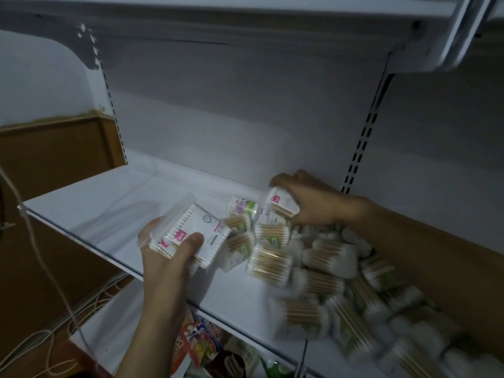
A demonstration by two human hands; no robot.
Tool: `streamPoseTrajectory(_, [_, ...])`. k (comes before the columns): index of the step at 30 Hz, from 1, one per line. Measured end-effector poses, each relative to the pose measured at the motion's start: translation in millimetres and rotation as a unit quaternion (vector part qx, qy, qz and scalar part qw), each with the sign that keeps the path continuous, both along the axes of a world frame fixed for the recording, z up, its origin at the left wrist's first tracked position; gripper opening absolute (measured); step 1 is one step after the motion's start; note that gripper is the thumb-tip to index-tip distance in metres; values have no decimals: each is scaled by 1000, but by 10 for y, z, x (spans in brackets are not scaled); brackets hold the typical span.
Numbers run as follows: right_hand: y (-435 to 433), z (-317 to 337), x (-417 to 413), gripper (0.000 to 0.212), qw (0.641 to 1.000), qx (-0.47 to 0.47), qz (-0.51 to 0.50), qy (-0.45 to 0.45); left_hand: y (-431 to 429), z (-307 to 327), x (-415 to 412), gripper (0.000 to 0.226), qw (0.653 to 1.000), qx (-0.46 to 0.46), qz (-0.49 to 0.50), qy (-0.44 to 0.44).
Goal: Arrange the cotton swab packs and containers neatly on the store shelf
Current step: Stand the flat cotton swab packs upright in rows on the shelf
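A person's left hand (166, 264) clasps a flat clear plastic box of white-tipped cotton swabs (197, 231), thumb pressed across its front w/ fingers wrapped behind, just left of a jumbled heap of wooden-stick cotton swab packs (313, 268). The heap lies on the white metal store shelf (90, 211), filling its right part; packs nearest the camera are blurred. At the heap's far edge the right hand (313, 204) grasps a small clear pack w/ a red label (279, 201), fingers curled over its top, close to the shelf's back panel. A round container w/ a purple-and-green label (242, 205) lies on its side just left of that pack, at the heap's far-left corner. Below the heap, colourful snack packets (200, 342) sit on a lower shelf. Well left of the heap, loose white cables (38, 257) hang in front of a brown wooden panel (54, 154). A black-slotted upright (360, 148) rises behind the heap.
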State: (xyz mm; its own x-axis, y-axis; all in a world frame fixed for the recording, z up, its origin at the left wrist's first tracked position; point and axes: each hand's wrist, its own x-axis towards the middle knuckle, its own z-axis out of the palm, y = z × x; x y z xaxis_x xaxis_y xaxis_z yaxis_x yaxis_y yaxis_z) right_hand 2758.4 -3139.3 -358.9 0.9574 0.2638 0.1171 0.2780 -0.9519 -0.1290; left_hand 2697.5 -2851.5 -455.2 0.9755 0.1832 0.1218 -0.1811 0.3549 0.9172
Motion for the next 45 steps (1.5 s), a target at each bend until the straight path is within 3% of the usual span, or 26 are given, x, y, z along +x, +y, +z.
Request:
streamPoseTrajectory(3, [80,208,-264,81,991,127,7,-36,-41,111,-17,88,1000,16,-3,-20])
streamPoseTrajectory(6, [315,438,-629,84,948,315,41,-3,-168,243,-28,86,998,34,-19,-43])
streamPoseTrajectory(8, [483,485,-797,76,925,374,69,1,-293,344,-56,84,996,42,-42,-63])
streamPoseTrajectory(12, [626,492,-945,60,941,322,87,-54,-466,578,-147,90,994,30,-49,-90])
streamPoseTrajectory(16, [625,577,-1037,59,932,339,115,-62,-517,831,-208,93,993,19,-71,-89])
streamPoseTrajectory(20, [594,689,-1191,26,916,373,141,-45,-536,1042,-146,92,989,41,-95,-108])
streamPoseTrajectory(25, [188,672,-1436,17,900,428,-21,-80,-561,989,-163,95,993,28,-65,-98])
streamPoseTrajectory(29, [-193,590,-1790,24,867,460,-136,-136,-641,921,-265,96,991,-8,-83,-100])
streamPoseTrajectory(33, [-405,553,-2330,26,834,493,-167,-186,-883,931,-454,93,986,-20,-115,-118])
streamPoseTrajectory(37, [-484,424,-3009,25,741,552,-183,-335,-1193,974,-632,76,977,-17,-150,-151])
streamPoseTrajectory(39, [-527,295,-3331,24,710,536,-214,-402,-1348,999,-747,72,971,-31,-173,-161])
streamPoseTrajectory(40, [-550,234,-3473,25,710,516,-235,-417,-1420,1004,-801,73,968,-37,-188,-165])
streamPoseTrajectory(45, [-743,2,-4037,30,778,335,-361,-389,-1855,992,-1196,87,948,-21,-271,-167])
